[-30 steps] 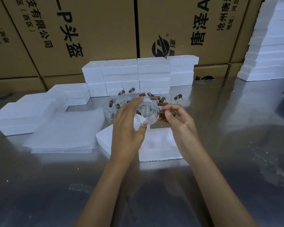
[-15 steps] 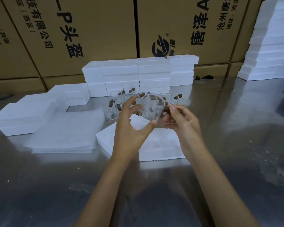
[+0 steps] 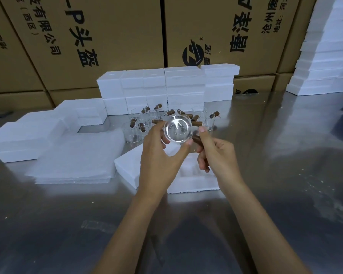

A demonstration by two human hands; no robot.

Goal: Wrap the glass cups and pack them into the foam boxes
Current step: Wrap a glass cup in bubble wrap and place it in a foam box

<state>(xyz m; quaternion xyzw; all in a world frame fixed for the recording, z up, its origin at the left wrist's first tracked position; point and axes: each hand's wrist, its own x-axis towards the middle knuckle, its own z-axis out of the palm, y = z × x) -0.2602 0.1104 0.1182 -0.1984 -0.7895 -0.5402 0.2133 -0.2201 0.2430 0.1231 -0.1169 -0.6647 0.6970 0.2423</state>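
Note:
I hold one clear glass cup (image 3: 178, 129) up over the table, its round base turned toward me. My left hand (image 3: 158, 161) pinches the cup's body between thumb and fingers. My right hand (image 3: 216, 155) grips its brown wooden handle (image 3: 196, 138). Below the hands lies an open foam box (image 3: 192, 181) with moulded hollows, partly hidden by my hands. Several more glass cups with brown handles (image 3: 147, 123) stand behind. A stack of white wrapping sheets (image 3: 75, 161) lies to the left.
Closed foam boxes (image 3: 166, 86) are stacked at the back, lower ones (image 3: 28, 137) at the left, a tall stack (image 3: 325, 56) at the far right. Large cardboard cartons (image 3: 107, 36) form a wall behind. The table is shiny steel (image 3: 186, 234).
The cup has been turned in my hands: its base now faces me. My right hand has shifted along to the handle.

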